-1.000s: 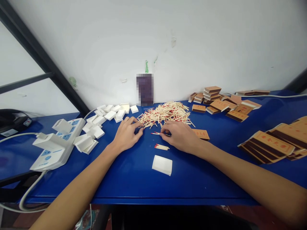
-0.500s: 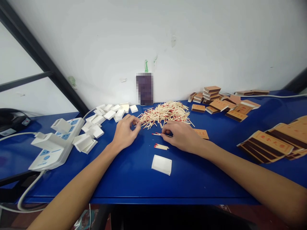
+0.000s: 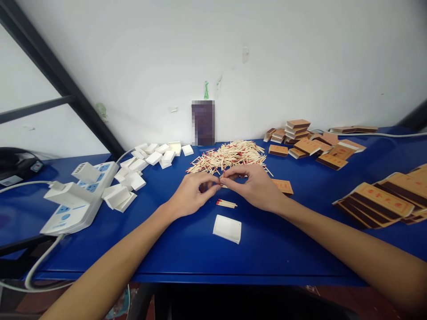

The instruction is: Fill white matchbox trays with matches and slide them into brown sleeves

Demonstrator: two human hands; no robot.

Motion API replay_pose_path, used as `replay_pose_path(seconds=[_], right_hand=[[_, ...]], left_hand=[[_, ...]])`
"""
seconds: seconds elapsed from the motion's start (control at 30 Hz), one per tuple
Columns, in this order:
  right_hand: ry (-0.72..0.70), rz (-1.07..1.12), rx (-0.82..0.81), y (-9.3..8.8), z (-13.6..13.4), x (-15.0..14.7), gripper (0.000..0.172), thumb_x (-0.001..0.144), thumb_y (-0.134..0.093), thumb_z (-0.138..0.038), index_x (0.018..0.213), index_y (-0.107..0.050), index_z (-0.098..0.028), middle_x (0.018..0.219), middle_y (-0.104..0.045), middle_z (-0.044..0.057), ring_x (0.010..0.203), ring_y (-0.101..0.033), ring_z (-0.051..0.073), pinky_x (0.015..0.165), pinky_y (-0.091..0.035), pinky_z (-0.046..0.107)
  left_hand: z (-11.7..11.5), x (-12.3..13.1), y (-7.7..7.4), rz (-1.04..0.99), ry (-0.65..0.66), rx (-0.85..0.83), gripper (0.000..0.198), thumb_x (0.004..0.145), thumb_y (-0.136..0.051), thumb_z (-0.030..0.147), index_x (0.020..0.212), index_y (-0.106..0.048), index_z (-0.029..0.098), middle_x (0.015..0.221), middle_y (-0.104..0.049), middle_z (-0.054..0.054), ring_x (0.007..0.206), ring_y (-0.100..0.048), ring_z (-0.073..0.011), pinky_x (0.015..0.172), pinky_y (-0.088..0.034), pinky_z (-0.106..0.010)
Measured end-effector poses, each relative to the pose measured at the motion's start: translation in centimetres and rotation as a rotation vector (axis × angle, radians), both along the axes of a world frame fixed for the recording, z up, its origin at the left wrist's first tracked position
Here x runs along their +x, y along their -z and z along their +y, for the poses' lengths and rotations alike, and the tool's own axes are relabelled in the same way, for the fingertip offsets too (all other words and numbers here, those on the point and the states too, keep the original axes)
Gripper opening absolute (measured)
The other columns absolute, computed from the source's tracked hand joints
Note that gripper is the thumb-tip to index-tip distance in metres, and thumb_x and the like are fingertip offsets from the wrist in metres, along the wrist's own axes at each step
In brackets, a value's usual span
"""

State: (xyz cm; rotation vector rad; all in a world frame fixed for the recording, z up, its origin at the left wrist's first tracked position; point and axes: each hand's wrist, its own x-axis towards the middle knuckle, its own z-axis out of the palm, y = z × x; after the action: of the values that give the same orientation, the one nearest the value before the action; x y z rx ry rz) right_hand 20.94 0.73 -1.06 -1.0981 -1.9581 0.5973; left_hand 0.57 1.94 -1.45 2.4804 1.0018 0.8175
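Note:
My left hand (image 3: pixel 195 192) and my right hand (image 3: pixel 255 186) meet at the fingertips just in front of a heap of red-headed matches (image 3: pixel 236 154). Thumb and forefinger of each are pinched together on matches (image 3: pixel 224 186), mostly hidden by the fingers, so how many I cannot tell. Below the hands lies a small row of matches (image 3: pixel 227 203), heads to the left. Nearer the front edge is a white matchbox tray (image 3: pixel 227 229), and beside my right hand a flat orange matchbox sleeve (image 3: pixel 283 186).
White matchbox trays (image 3: pixel 138 165) are scattered at left, next to a white power strip (image 3: pixel 78 200) with plugs and cables. Orange matchboxes (image 3: pixel 298 133) are piled at back right; flattened sleeves (image 3: pixel 380 198) lie at far right. A pixelated dark panel (image 3: pixel 203 122) leans on the wall.
My left hand has moved right, from the heap's left edge to my right hand's fingertips. The right hand stays over nearly the same spot. The view has shifted slightly.

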Motion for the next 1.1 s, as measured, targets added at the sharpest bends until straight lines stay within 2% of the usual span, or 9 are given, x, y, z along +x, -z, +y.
replay_pose_path(seconds=[0.07, 0.17, 0.27, 0.33, 0.43, 0.5, 0.67, 0.87, 1.1], right_hand=[[0.019, -0.139, 0.087, 0.1, 0.1, 0.5, 0.013, 0.083, -0.06, -0.023, 0.08, -0.072, -0.019, 0.073, -0.072, 0.001, 0.065, -0.063, 0.013, 0.064, -0.045, 0.026], [-0.014, -0.371, 0.2, 0.4, 0.2, 1.2, 0.014, 0.08, -0.058, -0.014, 0.079, -0.071, -0.018, 0.069, -0.068, 0.001, 0.062, -0.059, 0.012, 0.064, -0.042, 0.025], [-0.068, -0.503, 0.199, 0.5, 0.2, 1.5, 0.015, 0.083, -0.057, -0.017, 0.082, -0.072, -0.018, 0.076, -0.068, 0.003, 0.07, -0.06, 0.015, 0.066, -0.041, 0.026], [-0.06, -0.53, 0.205, 0.4, 0.2, 1.6, 0.016, 0.086, -0.057, -0.023, 0.084, -0.071, -0.017, 0.077, -0.069, 0.004, 0.072, -0.06, 0.016, 0.068, -0.041, 0.027], [0.022, -0.532, 0.202, -0.2, 0.2, 1.9, 0.015, 0.085, -0.058, -0.025, 0.082, -0.071, -0.018, 0.066, -0.065, 0.0, 0.061, -0.056, 0.013, 0.067, -0.038, 0.028], [0.06, -0.555, 0.162, -0.5, 0.2, 2.2, 0.013, 0.083, -0.06, -0.025, 0.082, -0.071, -0.019, 0.059, -0.062, -0.002, 0.054, -0.052, 0.011, 0.062, -0.036, 0.027], [0.037, -0.62, 0.023, -0.8, 0.0, 2.5, 0.016, 0.085, -0.06, -0.031, 0.085, -0.072, -0.02, 0.063, -0.063, 0.0, 0.054, -0.051, 0.012, 0.053, -0.032, 0.026], [0.031, -0.707, 0.095, -0.2, 0.2, 2.4, 0.013, 0.086, -0.056, -0.021, 0.077, -0.066, -0.022, 0.076, -0.067, 0.001, 0.069, -0.057, 0.015, 0.057, -0.032, 0.028], [-0.011, -0.695, 0.132, 0.4, 0.5, 2.5, 0.017, 0.087, -0.051, -0.017, 0.087, -0.068, -0.022, 0.089, -0.069, 0.002, 0.078, -0.059, 0.016, 0.063, -0.034, 0.029]], left_hand=[[0.3, -0.5, 0.2, 0.098, 0.008, 0.01, 0.017, 0.092, -0.055, 0.028, 0.092, -0.07, 0.02, 0.063, -0.062, 0.004, 0.055, -0.053, -0.0099, 0.072, -0.045, -0.028], [0.6, -1.1, 0.4, 0.158, -0.082, 0.058, 0.014, 0.087, -0.058, 0.026, 0.086, -0.071, 0.02, 0.05, -0.053, 0.008, 0.047, -0.049, -0.0088, 0.083, -0.043, -0.034], [0.8, -1.4, 0.4, 0.179, -0.157, 0.062, 0.013, 0.084, -0.06, 0.026, 0.083, -0.071, 0.019, 0.05, -0.053, 0.007, 0.046, -0.05, -0.0094, 0.078, -0.043, -0.032], [0.9, -1.5, 0.3, 0.211, -0.155, 0.04, 0.015, 0.084, -0.058, 0.026, 0.086, -0.072, 0.019, 0.051, -0.054, 0.006, 0.048, -0.051, -0.0103, 0.069, -0.042, -0.029], [0.8, -1.5, 0.1, 0.275, -0.14, 0.015, 0.021, 0.086, -0.056, 0.027, 0.095, -0.073, 0.019, 0.053, -0.056, 0.005, 0.048, -0.051, -0.0115, 0.058, -0.037, -0.026], [0.8, -1.4, 0.0, 0.317, -0.124, 0.024, 0.025, 0.087, -0.055, 0.027, 0.102, -0.073, 0.02, 0.055, -0.058, 0.003, 0.05, -0.052, -0.0123, 0.056, -0.036, -0.026], [0.5, -1.3, -0.1, 0.367, -0.065, 0.049, 0.031, 0.088, -0.053, 0.027, 0.111, -0.073, 0.02, 0.066, -0.065, 0.0, 0.059, -0.057, -0.0147, 0.059, -0.041, -0.027], [0.4, -1.4, -0.2, 0.378, 0.006, 0.039, 0.035, 0.088, -0.052, 0.026, 0.117, -0.071, 0.02, 0.07, -0.066, -0.001, 0.064, -0.061, -0.0162, 0.065, -0.047, -0.029], [0.1, -1.5, -0.3, 0.394, 0.04, 0.03, 0.039, 0.089, -0.052, 0.025, 0.125, -0.065, 0.023, 0.076, -0.068, 0.0, 0.065, -0.06, -0.0152, 0.067, -0.046, -0.028]])
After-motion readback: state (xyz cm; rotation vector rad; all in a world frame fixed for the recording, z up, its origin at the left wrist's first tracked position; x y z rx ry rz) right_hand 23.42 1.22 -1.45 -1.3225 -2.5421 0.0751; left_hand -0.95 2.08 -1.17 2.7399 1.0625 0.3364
